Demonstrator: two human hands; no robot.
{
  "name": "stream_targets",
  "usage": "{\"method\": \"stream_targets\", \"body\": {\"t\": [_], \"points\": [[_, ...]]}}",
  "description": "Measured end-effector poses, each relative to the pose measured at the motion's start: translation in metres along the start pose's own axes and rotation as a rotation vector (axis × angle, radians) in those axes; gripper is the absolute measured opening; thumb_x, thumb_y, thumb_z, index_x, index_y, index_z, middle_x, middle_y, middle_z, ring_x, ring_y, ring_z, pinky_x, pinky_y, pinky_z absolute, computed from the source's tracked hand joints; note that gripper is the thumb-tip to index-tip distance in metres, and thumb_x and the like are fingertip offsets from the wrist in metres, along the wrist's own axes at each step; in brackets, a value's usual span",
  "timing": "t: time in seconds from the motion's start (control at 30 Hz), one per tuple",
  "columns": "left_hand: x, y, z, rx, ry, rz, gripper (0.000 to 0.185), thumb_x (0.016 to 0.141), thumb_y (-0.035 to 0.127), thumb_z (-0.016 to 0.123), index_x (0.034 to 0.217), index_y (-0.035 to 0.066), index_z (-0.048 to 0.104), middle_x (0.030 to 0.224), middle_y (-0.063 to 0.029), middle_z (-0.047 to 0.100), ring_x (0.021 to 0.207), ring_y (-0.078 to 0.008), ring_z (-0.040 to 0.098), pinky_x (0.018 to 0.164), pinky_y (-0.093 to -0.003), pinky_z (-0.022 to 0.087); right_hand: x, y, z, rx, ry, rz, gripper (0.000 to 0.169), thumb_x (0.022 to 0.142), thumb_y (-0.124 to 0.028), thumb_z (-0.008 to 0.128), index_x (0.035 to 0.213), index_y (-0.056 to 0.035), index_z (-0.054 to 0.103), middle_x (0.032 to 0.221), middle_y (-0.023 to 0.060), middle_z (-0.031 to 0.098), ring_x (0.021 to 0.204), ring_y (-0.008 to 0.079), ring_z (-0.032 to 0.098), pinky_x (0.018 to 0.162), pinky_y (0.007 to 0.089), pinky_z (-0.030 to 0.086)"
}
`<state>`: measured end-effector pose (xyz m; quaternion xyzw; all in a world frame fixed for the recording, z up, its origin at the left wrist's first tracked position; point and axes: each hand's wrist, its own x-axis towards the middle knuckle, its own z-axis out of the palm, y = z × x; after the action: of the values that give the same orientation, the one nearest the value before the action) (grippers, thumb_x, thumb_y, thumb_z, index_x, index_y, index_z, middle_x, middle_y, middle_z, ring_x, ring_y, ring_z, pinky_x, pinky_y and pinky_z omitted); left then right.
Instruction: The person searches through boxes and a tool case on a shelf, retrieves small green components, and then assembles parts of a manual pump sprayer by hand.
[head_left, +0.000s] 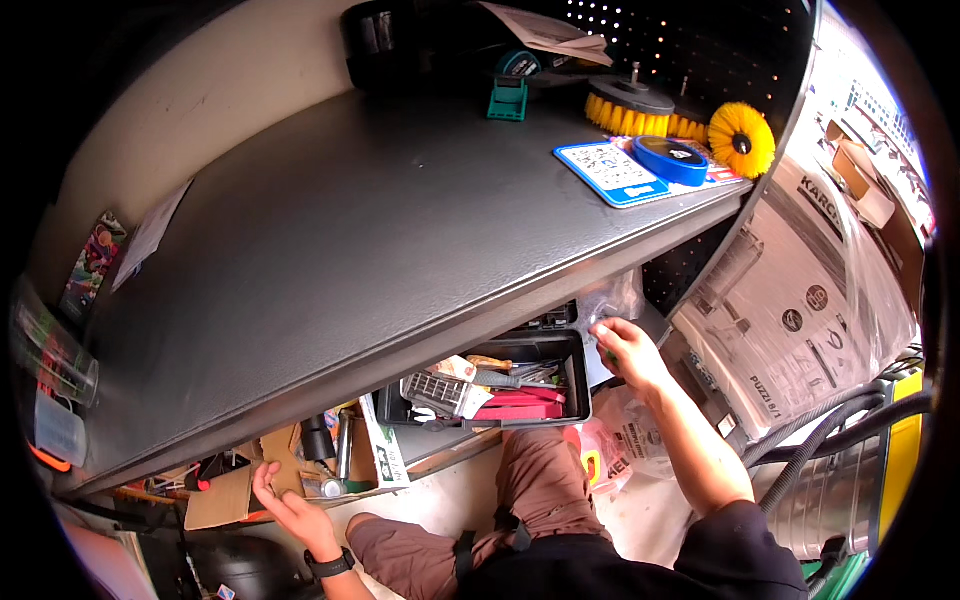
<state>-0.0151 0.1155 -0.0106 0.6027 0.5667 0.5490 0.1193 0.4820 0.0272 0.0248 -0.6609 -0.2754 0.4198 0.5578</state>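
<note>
A black toolbox (581, 390) stands uncovered on the shelf beneath the bench top, in front of my knees. Inside it lie a red tool or case (525, 405), a screwdriver with a yellowish handle (489, 363) and a clear-lidded box (435, 394). My right hand (628, 351) hovers just right of the toolbox, its fingers bent together; a small green spot shows under them, and whether it is a held thing is unclear. To the left, my left hand (289, 510) is raised with spread fingers, beside a cardboard box flap (217, 499), and holds nothing.
The dark bench top (337, 247) juts out above the toolbox. On it are yellow drill brushes (630, 112), a blue round case (670, 160) and a card with a printed code (611, 174). A wrapped Kärcher carton (795, 307) and black hoses (825, 427) stand at right.
</note>
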Motion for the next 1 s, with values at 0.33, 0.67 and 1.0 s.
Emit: {"method": "stream_targets", "body": {"t": [0.33,0.67,1.0], "points": [[-0.025,0.077,-0.004,0.581,-0.386,0.579,0.036,0.099,0.033,0.050,0.112,0.001,0.058,0.115,-0.0141,0.059,0.120,-0.0348,0.051,0.112,-0.0636,0.021,0.061,-0.007,0.007,-0.686,0.052,-0.213,0.067,0.083,-0.056,0.066,0.100,0.0090,0.069,0.091,0.0275,0.070,0.094,0.0392,0.069,0.085,0.0438,0.052],[-0.004,0.054,0.021,0.557,-0.284,0.504,0.017,0.089,0.021,0.063,0.086,0.005,0.056,0.100,-0.0088,0.061,0.109,-0.0314,0.057,0.115,-0.0585,0.021,0.083,0.019,-0.003,-0.541,0.003,-0.283,0.042,0.084,-0.036,0.071,0.102,0.0021,0.066,0.089,0.0217,0.070,0.087,0.0318,0.069,0.082,0.0406,0.052],[0.020,0.041,0.041,0.599,-0.240,0.521,0.029,0.093,0.036,0.062,0.092,0.006,0.061,0.103,-0.0084,0.063,0.110,-0.0300,0.057,0.114,-0.0569,0.024,0.043,0.001,-0.002,-0.523,0.014,-0.528,0.039,0.088,-0.013,0.069,0.125,-0.0035,0.059,0.088,0.0114,0.063,0.078,0.0241,0.061,0.075,0.0337,0.049]]}}
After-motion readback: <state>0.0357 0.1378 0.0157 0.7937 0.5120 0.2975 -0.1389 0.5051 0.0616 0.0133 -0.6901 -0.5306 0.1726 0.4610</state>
